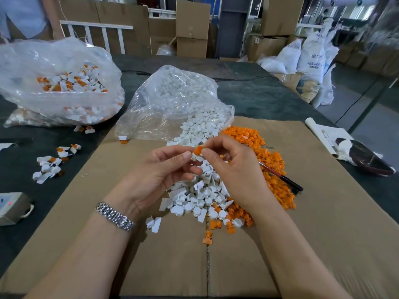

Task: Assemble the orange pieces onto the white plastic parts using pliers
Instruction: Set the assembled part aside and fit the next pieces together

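Right hand (234,169) pinches orange piece (197,150) above white parts pile (200,190); left hand (164,171), fingers curled, pinches white part (197,157) beneath it. Pliers (287,180) lie on orange heap (274,169). Background sack (313,55) reads "ABS RESIN".

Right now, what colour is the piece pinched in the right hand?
Orange piece; head view.

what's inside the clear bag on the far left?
The clear bag holds white parts with orange pieces fitted, seen through its open top. Crinkled, glaring plastic hides how deep the pile goes and what lies beneath it.
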